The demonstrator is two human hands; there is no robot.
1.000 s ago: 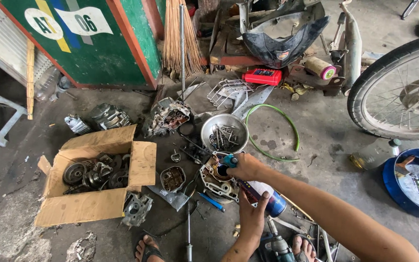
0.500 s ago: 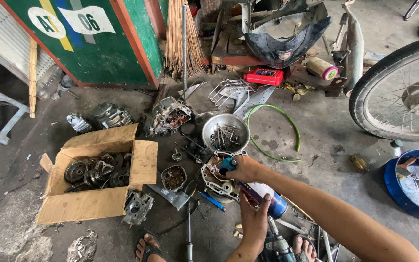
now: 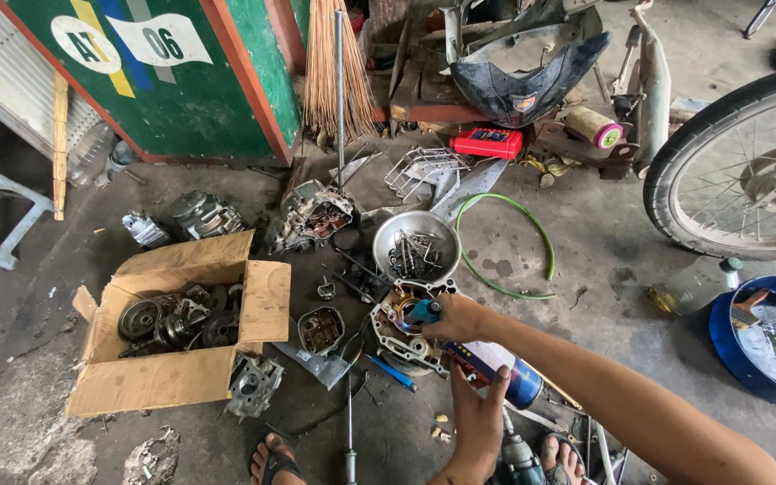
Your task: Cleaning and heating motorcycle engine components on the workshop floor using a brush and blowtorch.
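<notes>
My right hand (image 3: 456, 318) is clenched round a blue-handled tool (image 3: 422, 312), tip down on the grey metal engine cover (image 3: 403, 334) just below the steel bowl of bolts (image 3: 416, 244). My left hand (image 3: 478, 418), nearer me than the bowl, steadies a blue spray can (image 3: 505, 372) with fingers closed. The cover looks heavy, stiff, probably oily: grip its rim.

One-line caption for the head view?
Right hand holds a blue-handled tool on an engine cover; left hand steadies alongside.
</notes>
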